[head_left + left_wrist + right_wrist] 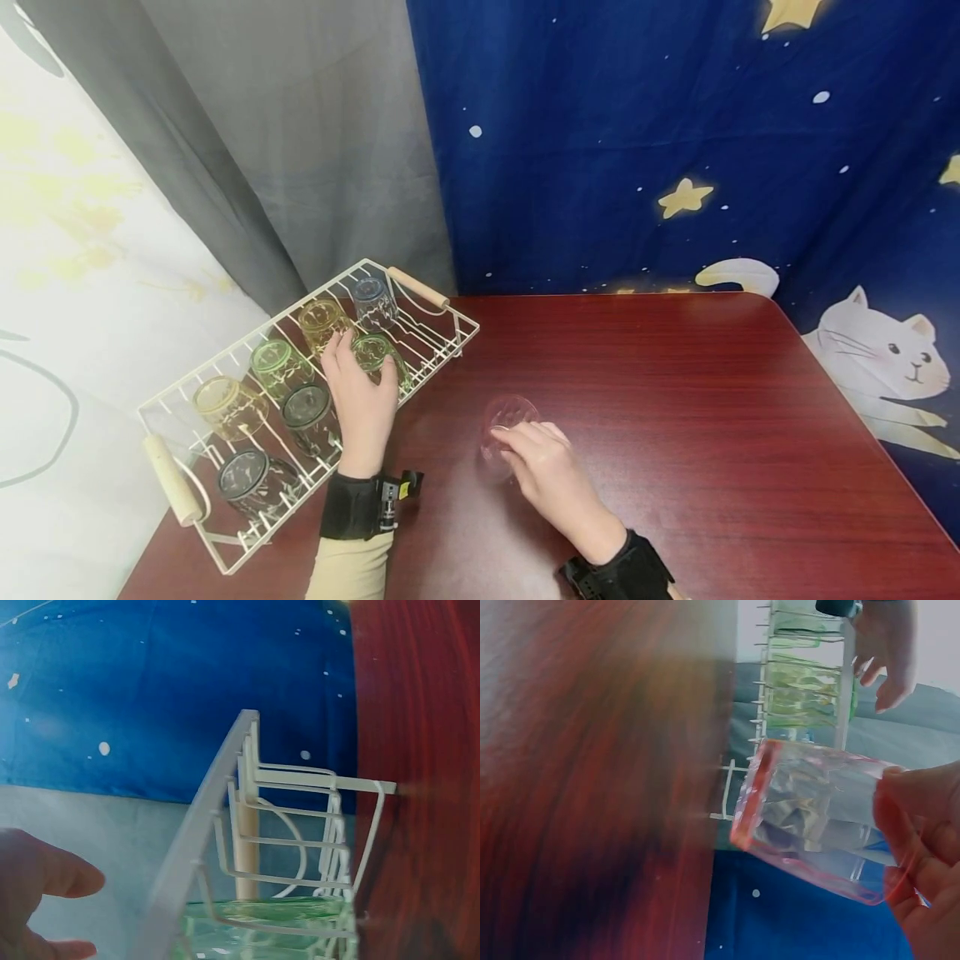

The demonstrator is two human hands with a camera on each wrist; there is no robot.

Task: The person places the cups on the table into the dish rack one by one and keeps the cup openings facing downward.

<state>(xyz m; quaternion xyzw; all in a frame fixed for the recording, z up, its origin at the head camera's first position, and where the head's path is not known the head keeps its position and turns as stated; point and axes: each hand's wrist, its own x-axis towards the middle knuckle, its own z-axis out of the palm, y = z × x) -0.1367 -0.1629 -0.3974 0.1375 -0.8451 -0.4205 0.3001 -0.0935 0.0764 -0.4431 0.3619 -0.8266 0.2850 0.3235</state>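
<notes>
A pink clear glass (504,408) is over the table, its rim pinched between the thumb and fingers of my right hand (551,467). In the right wrist view the pink glass (817,817) has its thick base towards the table and leans a little; whether it touches the wood I cannot tell. My left hand (363,400) hovers over the wire rack, thumb and fingers spread, just above a green glass (372,350). In the left wrist view that hand's thumb and finger (71,874) stand apart with nothing between them.
The cream wire rack (480,327) with wooden handles (417,287) stands at the table's left. Several upside-down glasses sit in it, including a blue one (371,293), an amber one (318,315) and a grey one (246,475). Curtains (562,167) hang behind the dark red table (712,417).
</notes>
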